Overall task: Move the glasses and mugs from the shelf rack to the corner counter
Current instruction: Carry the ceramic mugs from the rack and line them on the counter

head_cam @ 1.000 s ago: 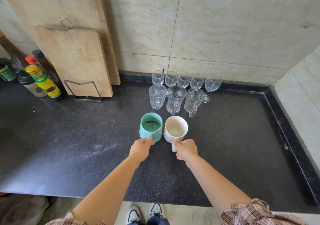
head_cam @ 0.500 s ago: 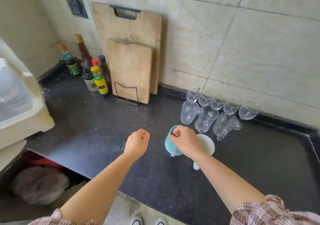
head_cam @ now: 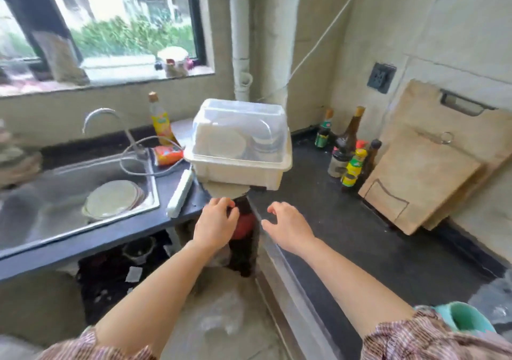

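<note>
Both hands are empty in the head view: the left hand [head_cam: 217, 225] is loosely curled, the right hand [head_cam: 288, 226] open with fingers spread, over the gap at the desk [head_cam: 346, 237] corner. A teal mug [head_cam: 468, 318] sits on the desk at the lower right, just behind the right sleeve; a backward elbow swing could knock it. No shelf rack is recognisable. The lidded dish box [head_cam: 239, 149] overhangs the desk edge, so a bump could tip it. Open room lies mid-desk, short of the bottles [head_cam: 349, 154] and cutting boards [head_cam: 421, 171].
</note>
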`<state>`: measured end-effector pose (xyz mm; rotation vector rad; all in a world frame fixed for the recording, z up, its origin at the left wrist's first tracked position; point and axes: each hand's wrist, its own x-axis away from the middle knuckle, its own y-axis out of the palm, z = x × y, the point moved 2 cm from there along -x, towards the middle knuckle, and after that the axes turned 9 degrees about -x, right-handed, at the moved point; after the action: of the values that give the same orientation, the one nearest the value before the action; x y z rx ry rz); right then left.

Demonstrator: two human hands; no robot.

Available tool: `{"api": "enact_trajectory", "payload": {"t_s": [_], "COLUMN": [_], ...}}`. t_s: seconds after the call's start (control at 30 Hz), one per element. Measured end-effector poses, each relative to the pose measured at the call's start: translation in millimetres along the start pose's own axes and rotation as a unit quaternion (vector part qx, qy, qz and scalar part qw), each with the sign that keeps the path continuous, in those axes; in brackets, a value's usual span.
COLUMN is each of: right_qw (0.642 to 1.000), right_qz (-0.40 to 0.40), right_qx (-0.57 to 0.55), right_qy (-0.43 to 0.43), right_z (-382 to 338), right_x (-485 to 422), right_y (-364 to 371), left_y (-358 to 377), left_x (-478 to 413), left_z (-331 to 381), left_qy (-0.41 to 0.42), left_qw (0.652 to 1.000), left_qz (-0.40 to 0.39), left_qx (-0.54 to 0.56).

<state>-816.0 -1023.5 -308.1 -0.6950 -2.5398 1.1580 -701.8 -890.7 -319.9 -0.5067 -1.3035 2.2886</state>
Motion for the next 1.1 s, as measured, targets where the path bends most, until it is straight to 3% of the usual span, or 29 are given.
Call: {"api": "enact_trajectory", "payload": {"t_s": [0.33, 0.6, 0.73, 1.1], "right_qw": [0.975, 0.932, 0.914, 0.886], "right_qz": [-0.097, -0.166, -0.176, -0.222], "right_qx": [0.045, 0.061, 0.064, 0.051], "right_qy": [-0.193, -0.316, -0.360, -0.404], "right_z": [-288.5, -482.9, -564.5, -745.9], "right_x": [-26.9, -31.9, -39.7, -116.6], "right_y": [194.6, 318.6, 365.3, 508.6], "left_y": [-212.3, -356.2, -407.5, -501.0], "left_x": [46.5, 99.5, 106.6, 52.9], "left_z": [-279.0, -443.1, -508.9, -692.5], "left_qy": [-0.149, -0.262, -0.327, -0.384], "left_qw": [0.978, 0.939, 0.917, 0.898], "left_qz": [0.093, 0.128, 0.161, 0.184], "left_qx": [-0.110, -0.185, -0.159, -0.112]}}
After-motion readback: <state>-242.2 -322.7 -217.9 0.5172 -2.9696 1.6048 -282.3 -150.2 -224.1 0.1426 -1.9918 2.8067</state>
